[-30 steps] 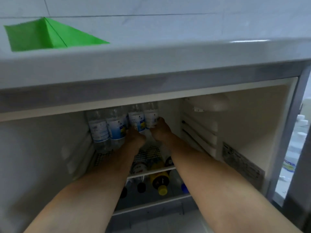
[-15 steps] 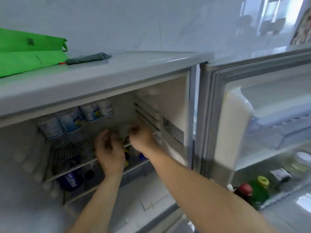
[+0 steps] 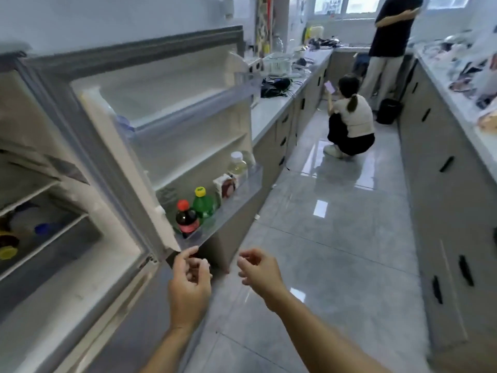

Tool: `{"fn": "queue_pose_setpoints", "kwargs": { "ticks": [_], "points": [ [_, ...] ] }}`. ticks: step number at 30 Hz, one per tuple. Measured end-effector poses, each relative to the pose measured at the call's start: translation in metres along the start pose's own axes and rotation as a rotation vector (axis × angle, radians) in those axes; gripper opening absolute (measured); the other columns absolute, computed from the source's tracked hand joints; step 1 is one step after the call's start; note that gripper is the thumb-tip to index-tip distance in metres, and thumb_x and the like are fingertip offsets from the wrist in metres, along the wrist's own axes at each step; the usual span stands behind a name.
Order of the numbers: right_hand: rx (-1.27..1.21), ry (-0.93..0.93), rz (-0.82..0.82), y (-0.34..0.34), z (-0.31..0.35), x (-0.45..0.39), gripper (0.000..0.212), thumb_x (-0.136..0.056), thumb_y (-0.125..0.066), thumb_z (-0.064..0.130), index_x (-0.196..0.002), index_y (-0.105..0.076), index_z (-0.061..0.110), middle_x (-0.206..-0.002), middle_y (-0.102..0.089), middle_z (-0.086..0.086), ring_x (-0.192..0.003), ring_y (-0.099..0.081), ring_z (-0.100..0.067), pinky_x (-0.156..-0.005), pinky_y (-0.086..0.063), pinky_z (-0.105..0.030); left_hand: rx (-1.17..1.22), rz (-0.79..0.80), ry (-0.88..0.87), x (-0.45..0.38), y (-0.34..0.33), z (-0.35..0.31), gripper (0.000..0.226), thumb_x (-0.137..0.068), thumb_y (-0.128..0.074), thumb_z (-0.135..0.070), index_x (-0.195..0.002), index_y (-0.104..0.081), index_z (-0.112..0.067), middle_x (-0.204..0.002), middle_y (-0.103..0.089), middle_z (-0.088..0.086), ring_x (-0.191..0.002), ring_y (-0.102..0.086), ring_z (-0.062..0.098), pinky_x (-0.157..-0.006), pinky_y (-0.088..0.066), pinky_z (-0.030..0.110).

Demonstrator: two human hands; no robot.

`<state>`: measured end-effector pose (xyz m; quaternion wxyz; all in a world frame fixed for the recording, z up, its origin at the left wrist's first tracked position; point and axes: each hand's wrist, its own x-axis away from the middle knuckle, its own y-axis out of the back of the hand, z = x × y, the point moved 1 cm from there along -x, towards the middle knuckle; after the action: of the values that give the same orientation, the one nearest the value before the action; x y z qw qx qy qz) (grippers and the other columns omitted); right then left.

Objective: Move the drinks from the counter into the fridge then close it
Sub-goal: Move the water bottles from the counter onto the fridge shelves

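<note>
Status: the fridge point(image 3: 80, 265) stands open, its door point(image 3: 166, 125) swung wide into the aisle. Both hands are out in front of the door's lower corner. The left hand point(image 3: 189, 284) has loosely curled fingers and holds nothing; its fingertips lie near the door's bottom edge, contact uncertain. The right hand point(image 3: 259, 270) is also loosely curled and empty, clear of the door.

Location of drinks: inside the fridge and on the door's bottom rack point(image 3: 234, 200). None is visible in either hand. The counter point(image 3: 271, 109) beyond the door carries clutter; whether any drinks remain there cannot be told.

Risks, as judged:
- Closing the door hard could rock or topple the upright bottles on the rack, since they stand loosely there.
- Fingers curled at the bottom corner could be pinched at the hinge side if the push starts from that spot.
- Closing now would end the task early if drinks are left on the counter.

Count:
- Door rack: four items, namely one cola point(image 3: 186, 219), one green bottle point(image 3: 204, 203), one carton point(image 3: 224, 185), one clear bottle point(image 3: 238, 166).
- Fridge interior: blurred; a blue cap point(image 3: 44, 228) and a yellow cap point(image 3: 8, 251) show, total uncountable.
- Bystanders point(image 3: 349, 117): two, one crouching, one standing, well apart from the door.
</note>
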<state>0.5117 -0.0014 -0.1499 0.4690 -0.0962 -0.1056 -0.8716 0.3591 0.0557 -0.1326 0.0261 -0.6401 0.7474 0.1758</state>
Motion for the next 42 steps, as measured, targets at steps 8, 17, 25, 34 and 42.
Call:
{"fn": "queue_pose_setpoints", "kwargs": {
  "ticks": [8,17,25,34,42],
  "points": [
    [-0.182,-0.311,-0.473,0.184,-0.116,0.07,0.006,-0.092,-0.066,0.015,-0.096,-0.069,0.012,-0.083,-0.069,-0.008,-0.061,-0.062,-0.014,-0.051,-0.049,-0.025,-0.213,0.574,0.409,0.1,-0.09,0.084,0.035,-0.089,-0.067,-0.015,-0.118,-0.056,-0.03,-0.086,-0.063,0.0,-0.068,-0.062,0.014,-0.067,-0.056,0.038],
    [-0.191,-0.646,-0.667,0.238,-0.214,0.139,0.013,-0.094,-0.064,0.011,-0.106,-0.063,0.006,-0.092,-0.062,-0.012,-0.071,-0.059,-0.023,-0.061,-0.05,-0.034,-0.495,0.811,0.965,0.125,-0.056,0.201,0.042,-0.084,-0.074,-0.019,-0.121,-0.056,-0.011,-0.085,-0.057,0.017,-0.07,-0.058,0.032,-0.059,-0.049,0.031],
    [-0.152,-0.887,-0.751,0.242,-0.255,0.172,0.014,-0.094,-0.064,0.021,-0.103,-0.065,0.009,-0.102,-0.066,-0.012,-0.079,-0.063,-0.025,-0.067,-0.054,-0.035,-0.54,0.776,1.057,0.079,-0.063,0.225,0.038,-0.087,-0.073,-0.018,-0.119,-0.059,-0.005,-0.094,-0.067,0.025,-0.083,-0.067,0.038,-0.078,-0.054,0.043],
    [-0.154,-1.113,-0.804,0.278,-0.297,0.171,0.015,-0.088,-0.073,0.018,-0.09,-0.066,0.004,-0.082,-0.067,-0.017,-0.067,-0.061,-0.029,-0.063,-0.049,-0.033,-0.459,0.831,1.05,0.026,-0.203,0.198,0.021,-0.096,-0.06,-0.021,-0.115,-0.058,-0.013,-0.102,-0.068,0.01,-0.082,-0.064,0.027,-0.069,-0.053,0.033],
    [-0.101,-1.162,-0.643,0.385,-0.283,0.05,0.02,-0.088,-0.069,0.016,-0.077,-0.063,0.0,-0.063,-0.054,-0.012,-0.056,-0.051,-0.023,-0.059,-0.044,-0.03,-0.476,0.717,1.017,-0.035,-0.308,0.178,0.019,-0.095,-0.062,-0.024,-0.111,-0.062,-0.012,-0.098,-0.071,0.009,-0.077,-0.065,0.025,-0.064,-0.054,0.032]
  ]
}}
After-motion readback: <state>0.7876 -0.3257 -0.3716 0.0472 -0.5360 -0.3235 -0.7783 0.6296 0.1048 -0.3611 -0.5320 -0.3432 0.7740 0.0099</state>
